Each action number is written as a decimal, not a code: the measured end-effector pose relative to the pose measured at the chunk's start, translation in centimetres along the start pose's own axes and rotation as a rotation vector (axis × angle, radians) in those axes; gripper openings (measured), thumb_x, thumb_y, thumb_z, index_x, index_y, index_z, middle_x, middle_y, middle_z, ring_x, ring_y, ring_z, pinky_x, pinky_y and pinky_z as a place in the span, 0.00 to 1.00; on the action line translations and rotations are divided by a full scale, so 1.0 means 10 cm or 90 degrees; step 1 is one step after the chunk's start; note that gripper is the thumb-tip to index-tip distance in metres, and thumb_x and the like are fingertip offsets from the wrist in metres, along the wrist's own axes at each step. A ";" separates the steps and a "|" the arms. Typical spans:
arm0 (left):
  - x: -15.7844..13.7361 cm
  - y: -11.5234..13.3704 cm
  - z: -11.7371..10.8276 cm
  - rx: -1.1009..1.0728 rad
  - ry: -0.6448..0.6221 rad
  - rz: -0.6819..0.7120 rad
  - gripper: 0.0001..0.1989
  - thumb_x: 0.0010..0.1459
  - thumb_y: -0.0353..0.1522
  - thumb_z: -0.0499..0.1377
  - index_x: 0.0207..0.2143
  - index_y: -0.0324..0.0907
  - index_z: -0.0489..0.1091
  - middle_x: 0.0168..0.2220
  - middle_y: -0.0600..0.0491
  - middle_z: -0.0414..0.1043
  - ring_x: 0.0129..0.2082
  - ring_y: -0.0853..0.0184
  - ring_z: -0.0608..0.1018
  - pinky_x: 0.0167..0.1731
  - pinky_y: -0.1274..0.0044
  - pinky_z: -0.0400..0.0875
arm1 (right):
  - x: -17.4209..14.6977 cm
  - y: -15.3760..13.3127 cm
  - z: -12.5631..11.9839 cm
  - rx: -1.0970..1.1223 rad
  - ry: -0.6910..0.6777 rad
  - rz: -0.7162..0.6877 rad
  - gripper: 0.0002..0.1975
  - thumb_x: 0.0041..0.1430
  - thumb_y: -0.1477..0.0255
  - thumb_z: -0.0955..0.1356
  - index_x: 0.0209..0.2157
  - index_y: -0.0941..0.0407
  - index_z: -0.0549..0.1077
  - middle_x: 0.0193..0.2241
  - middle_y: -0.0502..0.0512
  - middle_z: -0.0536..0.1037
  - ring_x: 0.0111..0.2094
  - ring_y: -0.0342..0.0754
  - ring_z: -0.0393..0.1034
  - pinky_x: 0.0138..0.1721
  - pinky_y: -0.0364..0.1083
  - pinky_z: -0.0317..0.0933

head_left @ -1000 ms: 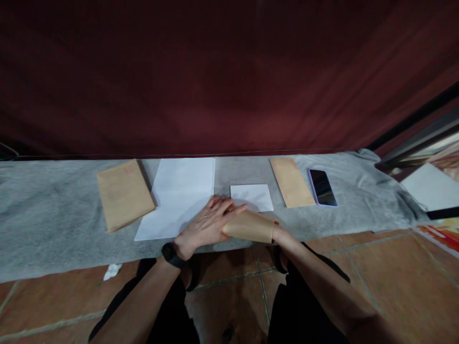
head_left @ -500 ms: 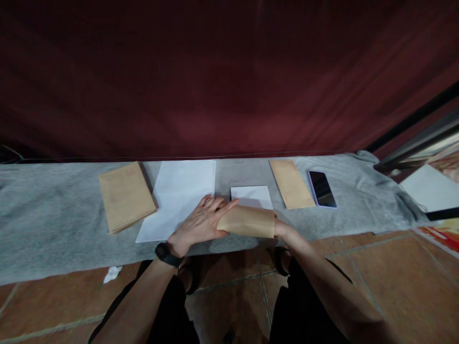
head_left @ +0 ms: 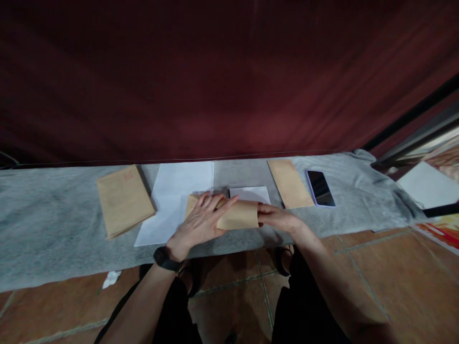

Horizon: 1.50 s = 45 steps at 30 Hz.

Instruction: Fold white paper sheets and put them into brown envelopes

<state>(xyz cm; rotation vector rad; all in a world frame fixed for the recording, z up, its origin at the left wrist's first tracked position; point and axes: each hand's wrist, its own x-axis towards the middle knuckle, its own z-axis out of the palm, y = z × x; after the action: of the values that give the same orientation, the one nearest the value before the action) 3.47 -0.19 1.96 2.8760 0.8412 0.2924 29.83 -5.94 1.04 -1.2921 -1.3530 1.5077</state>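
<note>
A brown paper envelope (head_left: 238,216) is bent into a curve, its right part raised off the grey cloth. Across its left part lies my left hand (head_left: 204,217), with a black watch on the wrist, the thumb along the top of the paper and the fingers over it. My right hand (head_left: 278,217) is at the envelope's right end, fingertips at the curled edge; whether they reach inside is hidden. Behind the envelope lies a small stack of white paper (head_left: 251,193). A large folded white sheet (head_left: 182,177) lies beneath and left of my left hand.
Several brown envelopes (head_left: 125,200) are stacked at the left, overlapping the white sheet. Another brown envelope (head_left: 290,184) and a phone (head_left: 320,188) lie at the right. Grey cloth (head_left: 53,215) covers the long surface, a dark red curtain (head_left: 215,95) behind it.
The envelope has shifted left under my left hand, and its left end now shows beyond the fingers. My right hand has moved left and up along with its right edge.
</note>
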 end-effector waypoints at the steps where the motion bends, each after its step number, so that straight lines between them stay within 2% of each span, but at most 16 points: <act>1: -0.03 -0.07 -0.02 0.007 0.007 -0.020 0.52 0.55 0.42 0.66 0.73 0.50 0.38 0.60 0.43 0.61 0.63 0.49 0.64 0.66 0.55 0.50 | 0.00 0.01 -0.05 0.019 -0.008 -0.006 0.15 0.60 0.61 0.70 0.45 0.55 0.77 0.39 0.55 0.80 0.38 0.49 0.75 0.41 0.49 0.71; 3: -0.09 -0.22 -0.03 0.023 0.022 -0.064 0.55 0.53 0.44 0.67 0.73 0.50 0.36 0.60 0.42 0.62 0.62 0.48 0.64 0.66 0.54 0.52 | 0.02 0.06 -0.17 0.036 0.048 -0.023 0.15 0.62 0.61 0.67 0.45 0.55 0.76 0.40 0.56 0.80 0.40 0.49 0.75 0.43 0.49 0.69; 4: -0.12 -0.28 -0.02 0.029 0.024 -0.083 0.56 0.53 0.44 0.67 0.73 0.49 0.35 0.59 0.42 0.62 0.62 0.47 0.65 0.65 0.53 0.52 | 0.04 0.10 -0.21 0.007 0.129 -0.029 0.15 0.63 0.61 0.65 0.44 0.55 0.75 0.40 0.57 0.79 0.39 0.50 0.75 0.42 0.49 0.69; 6: -0.16 -0.39 0.01 0.031 0.020 -0.111 0.57 0.52 0.45 0.67 0.73 0.50 0.34 0.59 0.42 0.62 0.61 0.47 0.65 0.65 0.52 0.51 | 0.07 0.19 -0.27 -0.168 0.301 0.001 0.14 0.63 0.62 0.65 0.43 0.55 0.74 0.39 0.58 0.78 0.37 0.51 0.73 0.41 0.50 0.68; 8: -0.20 -0.47 0.05 0.024 0.011 -0.134 0.57 0.52 0.45 0.67 0.73 0.50 0.33 0.59 0.43 0.62 0.62 0.47 0.65 0.66 0.51 0.50 | 0.08 0.27 -0.27 -0.378 0.393 0.049 0.15 0.63 0.62 0.66 0.46 0.57 0.72 0.42 0.61 0.76 0.40 0.53 0.73 0.44 0.51 0.67; 10: -0.23 -0.53 0.08 0.016 -0.005 -0.163 0.58 0.51 0.45 0.67 0.72 0.51 0.32 0.60 0.43 0.61 0.63 0.47 0.65 0.66 0.49 0.47 | 0.07 0.30 -0.22 -0.545 0.403 0.105 0.19 0.63 0.61 0.67 0.51 0.58 0.69 0.47 0.65 0.74 0.47 0.56 0.72 0.48 0.51 0.65; 12: -0.25 -0.57 0.08 0.010 -0.027 -0.192 0.59 0.50 0.44 0.68 0.72 0.51 0.32 0.62 0.42 0.60 0.64 0.46 0.64 0.66 0.47 0.45 | 0.05 0.30 -0.13 -0.650 0.385 0.156 0.24 0.63 0.58 0.69 0.53 0.59 0.67 0.50 0.67 0.73 0.51 0.58 0.70 0.50 0.51 0.64; 17: -0.30 -0.62 0.06 -0.006 -0.049 -0.226 0.60 0.48 0.44 0.68 0.72 0.51 0.31 0.62 0.43 0.59 0.65 0.45 0.62 0.66 0.47 0.44 | 0.06 0.23 -0.03 -0.713 0.353 0.216 0.26 0.61 0.57 0.70 0.51 0.61 0.67 0.48 0.69 0.74 0.53 0.61 0.70 0.50 0.50 0.63; 21: -0.30 -0.64 0.07 -0.018 -0.055 -0.221 0.60 0.48 0.45 0.68 0.72 0.51 0.32 0.63 0.43 0.59 0.65 0.45 0.62 0.66 0.47 0.43 | 0.11 0.28 -0.08 -0.682 0.366 0.219 0.24 0.60 0.59 0.72 0.50 0.61 0.67 0.47 0.68 0.76 0.52 0.61 0.71 0.52 0.51 0.63; 24: -0.29 -0.65 0.09 -0.022 -0.050 -0.215 0.60 0.48 0.45 0.68 0.72 0.51 0.32 0.64 0.43 0.58 0.65 0.45 0.62 0.66 0.48 0.43 | 0.14 0.35 -0.14 -0.635 0.378 0.200 0.19 0.60 0.61 0.71 0.46 0.58 0.69 0.45 0.66 0.76 0.51 0.60 0.72 0.51 0.51 0.64; 27: -0.29 -0.66 0.10 -0.030 -0.050 -0.214 0.60 0.48 0.46 0.68 0.72 0.51 0.32 0.63 0.43 0.59 0.65 0.45 0.63 0.66 0.48 0.43 | 0.15 0.41 -0.22 -0.504 0.399 0.143 0.09 0.58 0.67 0.70 0.37 0.56 0.70 0.39 0.61 0.77 0.45 0.58 0.74 0.46 0.52 0.67; 29: -0.30 -0.67 0.11 -0.036 -0.051 -0.218 0.60 0.48 0.46 0.68 0.72 0.51 0.32 0.64 0.43 0.59 0.65 0.45 0.62 0.66 0.47 0.43 | 0.14 0.43 -0.29 -0.394 0.418 0.096 0.06 0.57 0.69 0.69 0.35 0.54 0.69 0.35 0.57 0.76 0.39 0.54 0.75 0.40 0.50 0.70; 33: -0.31 -0.69 0.12 -0.046 -0.055 -0.225 0.60 0.47 0.46 0.68 0.72 0.51 0.32 0.65 0.42 0.57 0.66 0.45 0.61 0.66 0.47 0.42 | 0.11 0.40 -0.41 -0.194 0.443 0.021 0.10 0.56 0.64 0.67 0.39 0.53 0.68 0.35 0.53 0.75 0.31 0.49 0.73 0.26 0.46 0.71; 37: -0.30 -0.68 0.13 -0.054 -0.050 -0.225 0.62 0.47 0.46 0.69 0.72 0.53 0.31 0.65 0.43 0.57 0.66 0.45 0.61 0.66 0.47 0.41 | 0.07 0.28 -0.42 0.072 0.436 -0.073 0.20 0.48 0.59 0.73 0.41 0.52 0.72 0.35 0.52 0.79 0.33 0.49 0.73 0.28 0.47 0.73; 41: -0.28 -0.67 0.13 -0.054 -0.038 -0.229 0.62 0.46 0.46 0.69 0.72 0.53 0.31 0.64 0.43 0.58 0.66 0.45 0.61 0.66 0.47 0.41 | 0.07 0.21 -0.30 0.178 0.373 -0.058 0.23 0.43 0.57 0.76 0.40 0.53 0.76 0.35 0.52 0.81 0.35 0.50 0.74 0.31 0.49 0.74; 45: -0.25 -0.66 0.13 -0.034 -0.025 -0.228 0.62 0.46 0.45 0.70 0.72 0.51 0.32 0.63 0.42 0.58 0.65 0.44 0.62 0.66 0.46 0.41 | 0.13 0.26 -0.23 0.177 0.341 -0.007 0.19 0.38 0.58 0.77 0.31 0.54 0.77 0.28 0.50 0.79 0.30 0.49 0.72 0.27 0.47 0.73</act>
<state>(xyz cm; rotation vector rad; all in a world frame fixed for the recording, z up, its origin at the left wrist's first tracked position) -1.73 3.85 -0.87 2.6057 1.2927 0.2135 31.97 -4.64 -1.69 -1.3727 -0.7761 1.1719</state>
